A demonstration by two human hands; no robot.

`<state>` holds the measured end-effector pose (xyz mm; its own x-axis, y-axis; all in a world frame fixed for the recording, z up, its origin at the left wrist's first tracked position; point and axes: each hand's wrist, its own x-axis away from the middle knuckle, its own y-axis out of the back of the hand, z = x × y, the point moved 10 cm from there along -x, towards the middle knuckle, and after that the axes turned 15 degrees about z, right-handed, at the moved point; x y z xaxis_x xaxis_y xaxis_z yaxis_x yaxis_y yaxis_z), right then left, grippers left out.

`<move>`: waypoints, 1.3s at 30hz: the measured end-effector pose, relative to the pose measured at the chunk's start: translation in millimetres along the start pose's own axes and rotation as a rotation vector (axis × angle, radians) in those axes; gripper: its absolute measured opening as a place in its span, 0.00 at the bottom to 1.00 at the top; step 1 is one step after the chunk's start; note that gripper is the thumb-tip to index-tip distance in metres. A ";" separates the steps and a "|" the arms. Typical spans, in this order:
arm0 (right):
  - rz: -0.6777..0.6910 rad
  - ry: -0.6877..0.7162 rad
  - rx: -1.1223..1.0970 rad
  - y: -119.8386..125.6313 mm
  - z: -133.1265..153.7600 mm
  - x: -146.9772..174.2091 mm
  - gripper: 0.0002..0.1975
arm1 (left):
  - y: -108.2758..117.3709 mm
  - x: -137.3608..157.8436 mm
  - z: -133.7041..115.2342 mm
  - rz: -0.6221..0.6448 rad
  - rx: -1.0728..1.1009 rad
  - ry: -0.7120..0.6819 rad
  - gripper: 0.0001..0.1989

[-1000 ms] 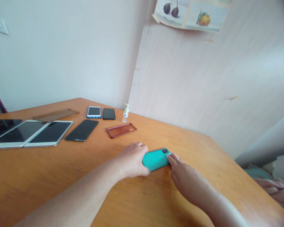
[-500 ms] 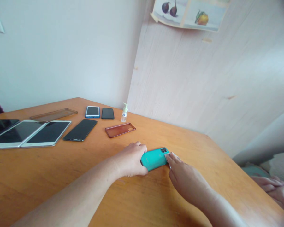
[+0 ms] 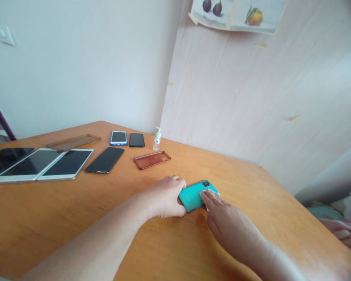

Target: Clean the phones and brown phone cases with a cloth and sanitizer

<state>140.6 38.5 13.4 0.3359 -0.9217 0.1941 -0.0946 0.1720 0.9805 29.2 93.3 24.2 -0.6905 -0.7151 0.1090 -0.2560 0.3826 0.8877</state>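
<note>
While the left hand has stayed clamped on one end of the teal phone, the right hand has slid from the camera end in toward the middle of its back. That carries the white cloth inward, so the contact, which I judge to be a wiping stroke, now reaches the centre of that surface. The left grip is closed around the end away from the cameras, thumb along the near side. The right grip has its fingers together over the cloth, pressing it down; its thumb is hidden.

The phone lies back up near the middle of the counter, well apart from the far edge and the right edge. Bare wood runs from it toward the far right corner, giving the right hand room for outward strokes. Toward the far edge, room is tighter: a reddish case lies beyond the left hand, with a pump bottle behind it. Toward the left edge, a dark phone and a white-framed device would limit a wide sideways move.
</note>
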 end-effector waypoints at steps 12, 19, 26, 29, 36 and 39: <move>-0.034 -0.039 -0.080 -1.0 -29.8 -9.6 0.30 | -1.5 -1.6 -3.0 -0.022 -0.102 0.029 0.17; -0.014 0.282 -0.196 0.6 27.5 -0.1 0.35 | -3.0 -1.9 -3.4 -0.078 -0.142 0.047 0.19; -0.077 -0.013 -0.165 -9.1 -45.7 -25.9 0.27 | -4.0 -3.6 -3.4 -0.052 -0.116 0.060 0.22; -0.086 0.044 -0.201 -6.0 -32.2 -26.1 0.25 | -4.9 -4.6 -2.9 -0.064 -0.095 0.058 0.23; -0.085 0.186 -0.281 -6.8 -18.5 -30.1 0.23 | -5.4 -5.2 -4.1 -0.084 -0.062 0.034 0.22; -0.097 -0.005 -0.281 -15.0 -54.9 -42.5 0.24 | -5.8 -5.6 -3.8 -0.064 -0.044 0.037 0.23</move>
<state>179.2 94.1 -8.0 0.3264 -0.9400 0.0996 0.2008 0.1719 0.9644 37.2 92.9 20.2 -0.6478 -0.7588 0.0675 -0.2679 0.3098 0.9123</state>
